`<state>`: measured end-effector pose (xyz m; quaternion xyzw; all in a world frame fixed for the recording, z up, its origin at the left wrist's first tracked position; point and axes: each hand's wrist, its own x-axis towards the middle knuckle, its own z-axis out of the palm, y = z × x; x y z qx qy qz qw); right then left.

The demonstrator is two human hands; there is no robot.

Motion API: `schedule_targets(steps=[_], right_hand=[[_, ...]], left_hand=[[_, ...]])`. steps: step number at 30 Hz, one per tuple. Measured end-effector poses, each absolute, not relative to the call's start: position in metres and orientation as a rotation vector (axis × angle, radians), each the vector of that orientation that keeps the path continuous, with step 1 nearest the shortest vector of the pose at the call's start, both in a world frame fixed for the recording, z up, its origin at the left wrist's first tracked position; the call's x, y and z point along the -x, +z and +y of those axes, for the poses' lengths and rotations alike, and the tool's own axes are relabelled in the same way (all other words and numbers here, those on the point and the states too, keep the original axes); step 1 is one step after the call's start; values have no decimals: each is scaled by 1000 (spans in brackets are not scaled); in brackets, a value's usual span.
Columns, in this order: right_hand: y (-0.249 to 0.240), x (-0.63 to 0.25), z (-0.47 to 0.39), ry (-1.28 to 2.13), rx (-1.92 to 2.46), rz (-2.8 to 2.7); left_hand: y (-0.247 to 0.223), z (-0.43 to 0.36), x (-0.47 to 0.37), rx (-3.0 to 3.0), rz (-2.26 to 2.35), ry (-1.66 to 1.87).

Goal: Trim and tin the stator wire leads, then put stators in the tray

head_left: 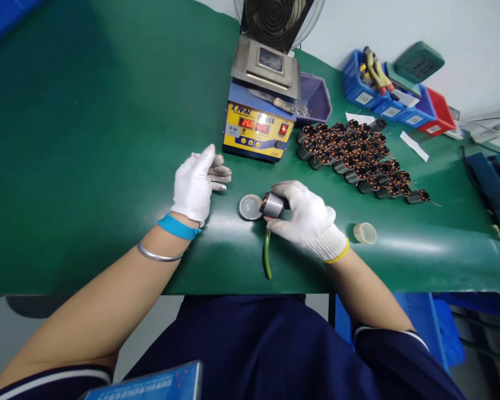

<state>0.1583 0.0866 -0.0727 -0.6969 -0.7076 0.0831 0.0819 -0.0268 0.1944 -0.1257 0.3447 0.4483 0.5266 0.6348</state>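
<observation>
My right hand [304, 214], in a white knitted glove, is closed around a motor stator [273, 205], a grey metal cylinder with copper windings. The stator is tilted, its wound end at the rim of a small round cup [249, 207] that holds some clear liquid. Whether stator and liquid touch, I cannot make out. A green-handled tool [267, 255] lies just below this hand, its upper end hidden by the glove. To the left of the cup, my gloved left hand [198, 183] hovers or rests with fingers apart, holding nothing.
A yellow-and-blue solder pot [258, 130] with a lit red display stands behind the cup. Several stators [350, 153] are grouped on the green table [108, 166] at right. A second small cup [364, 233] is right of my right hand. Blue bins [360, 89] and a red bin [439, 111] line the wall.
</observation>
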Motion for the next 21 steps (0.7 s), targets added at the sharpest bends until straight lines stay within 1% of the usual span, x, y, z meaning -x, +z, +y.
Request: schedule_targets(steps=[2,5,7,9,12,18,21], right_hand=[[-75,-167,84,112,1892,-2130],[-74,-173,83,-160,1689,-2318],[-70,-170,85,-316,1696,-2503],[-66,-161,89,-388,1768,-2657],[-62,-149,96,-348,1844,-2769],[-62,-147,100,-222,1903,-2725],[-49,-156,105,-208,1906,-2663]], left_hand=[[-124,191,26,-846,1034,1143],[-118,184,27,-981,1088,980],[-115,179,29,-1095,1111,868],[-112,176,32,-1195,1105,778],[-112,174,34,-1258,1093,698],[-113,174,33,-1291,1076,677],[-112,173,32,-1309,1097,709]])
